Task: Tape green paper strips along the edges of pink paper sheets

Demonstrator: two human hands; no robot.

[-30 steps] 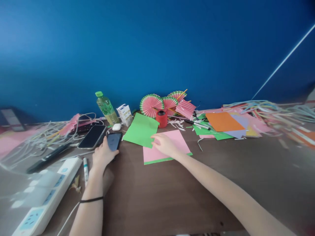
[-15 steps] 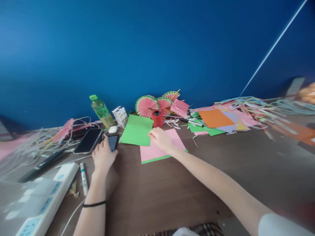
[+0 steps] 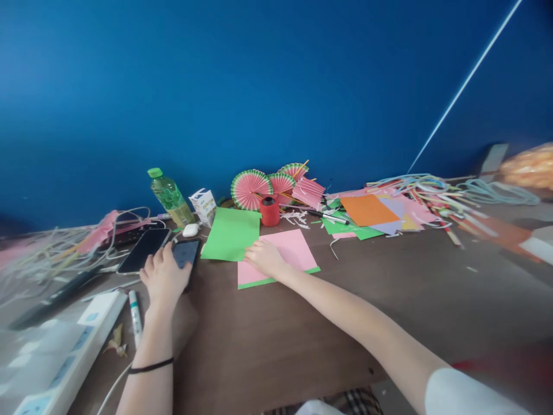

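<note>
My left hand (image 3: pixel 164 278) rests with its fingers spread between two dark phones, its thumb touching the right one (image 3: pixel 186 253). The other phone (image 3: pixel 144 251) lies just to its left. My right hand (image 3: pixel 264 258) has its fingers closed at the lower right corner of a green sheet (image 3: pixel 232 233); the fingertips point down, and their grip on the paper is partly hidden. Beneath that hand lies a pink sheet (image 3: pixel 295 248) with a green strip along its near edge. Just behind the sheets stands a red container (image 3: pixel 270 212) with a dark top.
A green-capped bottle (image 3: pixel 171 197), a small box (image 3: pixel 203 206) and a white case (image 3: pixel 190 230) stand behind the phones. Folded pink fans (image 3: pixel 251 190) lean by the blue wall. Coloured papers (image 3: pixel 369 210) lie right, a power strip (image 3: pixel 71 354) and marker (image 3: pixel 135 318) left.
The view has shifted slightly to the right. The right hand and the green sheet's near corner are a little lower; the left hand stays by the phones.
</note>
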